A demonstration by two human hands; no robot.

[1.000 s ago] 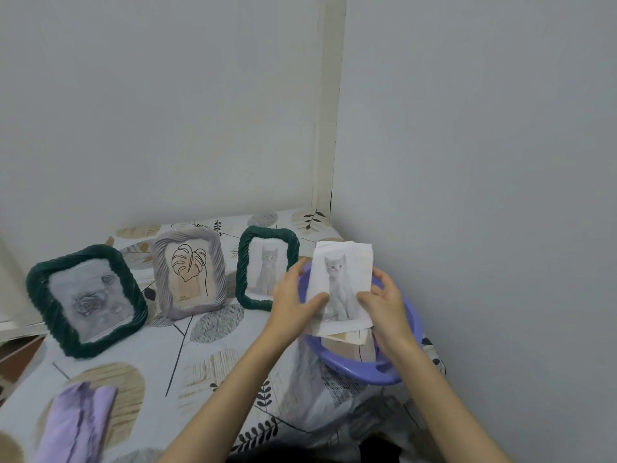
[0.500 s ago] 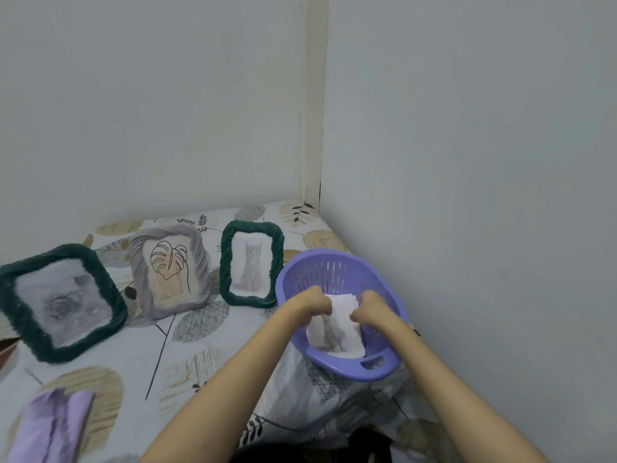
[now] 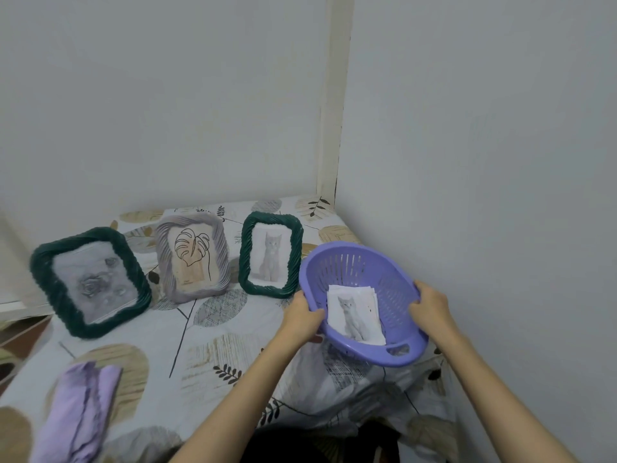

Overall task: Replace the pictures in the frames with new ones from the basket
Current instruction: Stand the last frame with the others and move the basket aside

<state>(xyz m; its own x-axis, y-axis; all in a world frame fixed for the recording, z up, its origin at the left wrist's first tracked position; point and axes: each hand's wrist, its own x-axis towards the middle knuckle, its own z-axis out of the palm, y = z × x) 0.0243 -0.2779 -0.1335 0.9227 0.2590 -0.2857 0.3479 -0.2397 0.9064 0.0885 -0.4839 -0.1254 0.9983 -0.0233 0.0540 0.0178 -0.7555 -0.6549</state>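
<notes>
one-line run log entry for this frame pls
left hand: grips basket left rim | right hand: grips right rim | cat picture: lying in basket | three frames: standing, untouched

Leaf-patterned cloth [image 3: 207, 349] covering the surface, folded lilac fabric [image 3: 78, 412] at near left, pale corner walls [image 3: 167, 95]

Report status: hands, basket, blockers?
Left hand and right hand both grip the rim of the purple slotted plastic basket. Cat print on paper lies inside, atop a small stack. Nothing obstructing.
</notes>
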